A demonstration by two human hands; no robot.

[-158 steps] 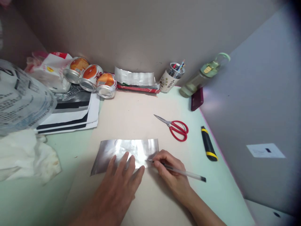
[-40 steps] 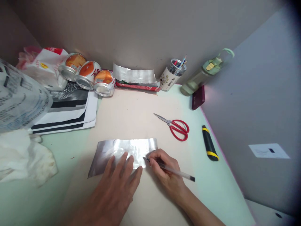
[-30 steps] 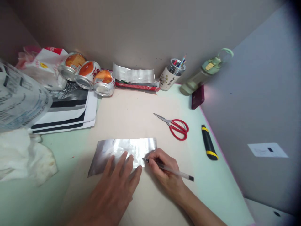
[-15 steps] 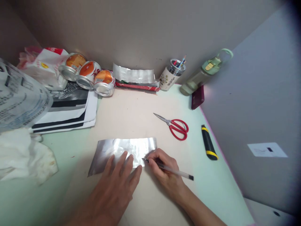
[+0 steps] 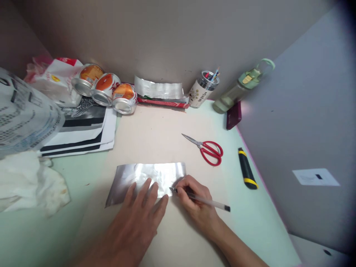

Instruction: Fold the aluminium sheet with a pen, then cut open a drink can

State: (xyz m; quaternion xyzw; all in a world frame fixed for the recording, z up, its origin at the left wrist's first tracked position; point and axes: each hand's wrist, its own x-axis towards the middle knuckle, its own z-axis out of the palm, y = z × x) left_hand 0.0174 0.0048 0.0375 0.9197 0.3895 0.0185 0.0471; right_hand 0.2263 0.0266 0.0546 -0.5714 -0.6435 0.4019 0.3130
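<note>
A pale green table (image 5: 258, 222) sits in a corner, walls behind and right, clutter along the back. Left hand (image 5: 136, 222) lies spread flat on the foil (image 5: 167, 172) near the front edge; right hand (image 5: 198, 207) pinches a pen (image 5: 205, 202).

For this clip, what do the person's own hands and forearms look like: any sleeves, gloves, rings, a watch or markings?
Both are bare. The left hand and the right hand wear no gloves, and no rings show on the visible fingers. Neither wrist carries a watch or band, and no sleeve reaches the parts of the forearms in view. Nails look short and unpainted. No tattoos or other marks can be made out.
</note>
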